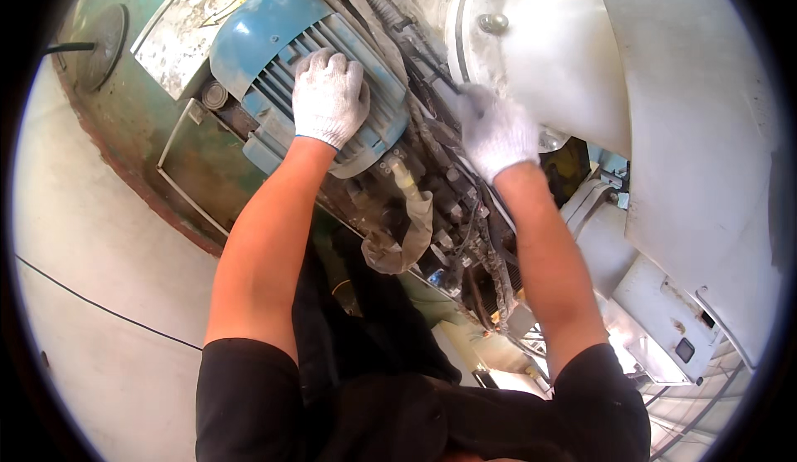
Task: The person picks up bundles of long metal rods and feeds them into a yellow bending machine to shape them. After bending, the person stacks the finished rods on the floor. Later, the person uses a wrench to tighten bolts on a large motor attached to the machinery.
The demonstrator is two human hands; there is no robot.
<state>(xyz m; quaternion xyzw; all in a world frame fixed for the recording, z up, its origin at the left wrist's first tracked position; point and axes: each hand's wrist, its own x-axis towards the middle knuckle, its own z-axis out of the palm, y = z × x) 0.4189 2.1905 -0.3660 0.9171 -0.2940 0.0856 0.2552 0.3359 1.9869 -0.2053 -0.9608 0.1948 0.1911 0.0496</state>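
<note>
A blue electric motor (274, 26) with long cooling fins lies tilted in front of me. My left hand (330, 101), in a white knitted glove, rests on the fins with its fingers curled over them. To the right, my right hand (501, 134) wears a matching glove and is smeared by motion. It is over the dirty cables and hoses beside a large white rounded housing (548, 55). Its fingertips look dark and blurred, so whatever they touch or hold is hidden. Below the motor hangs a loose beige wrapped sleeve (407, 238) from a pale yellowish fitting (402, 176).
A worn white box (187, 43) stands left of the motor on a green, rust-edged surface (199, 176). A round dark disc (104, 45) is at far left. Grimy wiring (473, 254) runs down the middle. A big white panel (697, 130) stands at right, above a white metal cover (664, 321).
</note>
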